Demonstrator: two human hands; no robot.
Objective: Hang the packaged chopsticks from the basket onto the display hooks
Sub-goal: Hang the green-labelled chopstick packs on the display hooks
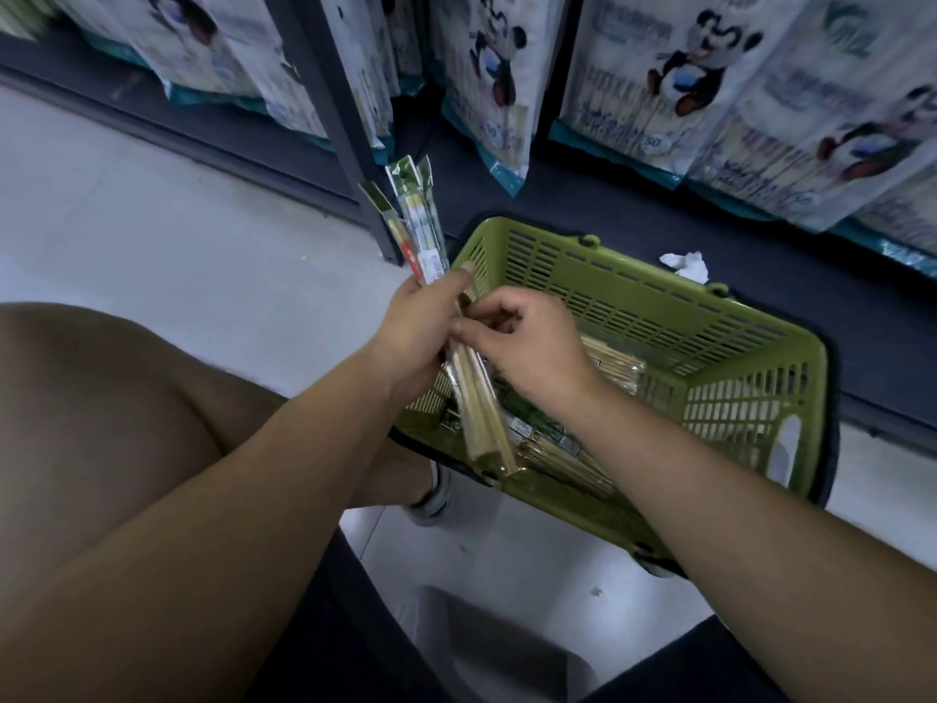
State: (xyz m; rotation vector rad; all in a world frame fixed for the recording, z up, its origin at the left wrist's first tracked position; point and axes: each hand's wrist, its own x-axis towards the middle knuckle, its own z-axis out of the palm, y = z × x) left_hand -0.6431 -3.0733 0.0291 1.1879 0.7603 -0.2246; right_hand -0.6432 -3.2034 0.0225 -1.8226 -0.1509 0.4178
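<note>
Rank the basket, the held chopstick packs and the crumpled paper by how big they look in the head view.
1. basket
2. chopstick packs
3. crumpled paper
The packs are nearer the camera, yet the basket clearly looks bigger.

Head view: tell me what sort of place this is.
Probably a shop aisle: white panda-printed packages hang in rows on a dark metal display rack, and a green slotted plastic shopping basket holds packaged chopsticks.
</note>
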